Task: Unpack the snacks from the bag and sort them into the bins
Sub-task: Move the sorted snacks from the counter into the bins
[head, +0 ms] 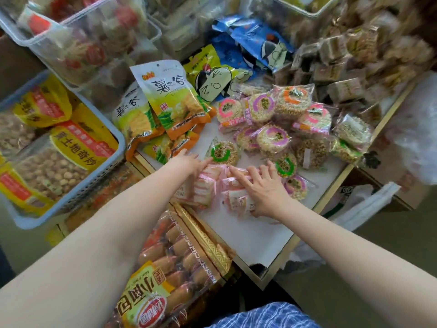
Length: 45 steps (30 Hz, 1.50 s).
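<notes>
While lying heaped on the white tray (257, 235) beside round puffed-rice cakes (272, 138), pink-wrapped snack packets (214, 185), glossy and crinkled, under left hand (189, 162) and right hand (264, 185), both flat, fingers spread.

Soft even daylight, faint shadows, blurred upper edges, wide-angle bending, sharp centre
</notes>
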Available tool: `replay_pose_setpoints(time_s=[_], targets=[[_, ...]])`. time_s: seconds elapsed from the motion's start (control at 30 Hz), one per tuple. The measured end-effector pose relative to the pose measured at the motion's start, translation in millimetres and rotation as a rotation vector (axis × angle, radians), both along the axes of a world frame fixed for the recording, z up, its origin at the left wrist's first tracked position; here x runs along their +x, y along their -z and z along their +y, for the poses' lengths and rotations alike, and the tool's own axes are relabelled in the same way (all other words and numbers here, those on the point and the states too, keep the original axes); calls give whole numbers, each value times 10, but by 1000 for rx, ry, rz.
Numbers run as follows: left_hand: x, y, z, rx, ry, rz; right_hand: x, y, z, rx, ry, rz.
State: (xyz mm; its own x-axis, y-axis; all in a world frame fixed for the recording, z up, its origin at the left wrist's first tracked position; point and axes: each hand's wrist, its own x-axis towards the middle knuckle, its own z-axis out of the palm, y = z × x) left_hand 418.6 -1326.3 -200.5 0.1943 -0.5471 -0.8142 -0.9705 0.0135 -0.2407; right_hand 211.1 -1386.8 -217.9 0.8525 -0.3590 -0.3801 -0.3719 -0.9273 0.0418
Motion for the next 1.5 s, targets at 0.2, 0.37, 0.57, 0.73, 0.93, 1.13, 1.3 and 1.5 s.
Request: replay_pose_setpoints(time_s=[0.2,0.37,0.57,0.73,0.93,1.13,1.3,1.5], targets=[[-102,-37,41,-133,92,-83,10,33,-9,-16,6,-14],[-250,-241,74,-113,125,-123,-41,-6,23,-168,-87,-70],[-324,-344,246,-125,15,-124,-124,-36,49,-166,-95,-159],[-351,-375,294,-267,-55,-145,-74,-87,36,-20,-58,-103],[-240,-438,553,-791,-501,-171,95,-270,-91,219,246,-219],[-128,-523,1016,-1217,-1534,365,401,-600,-236,509,411,-560],[-173,-656,1623,-1289,-1878,1421,600,-1097,47,1270,473,-687],[-103,-768,2779,-1376,-1947,1789,1135,-1357,1052,1472,331,-493]])
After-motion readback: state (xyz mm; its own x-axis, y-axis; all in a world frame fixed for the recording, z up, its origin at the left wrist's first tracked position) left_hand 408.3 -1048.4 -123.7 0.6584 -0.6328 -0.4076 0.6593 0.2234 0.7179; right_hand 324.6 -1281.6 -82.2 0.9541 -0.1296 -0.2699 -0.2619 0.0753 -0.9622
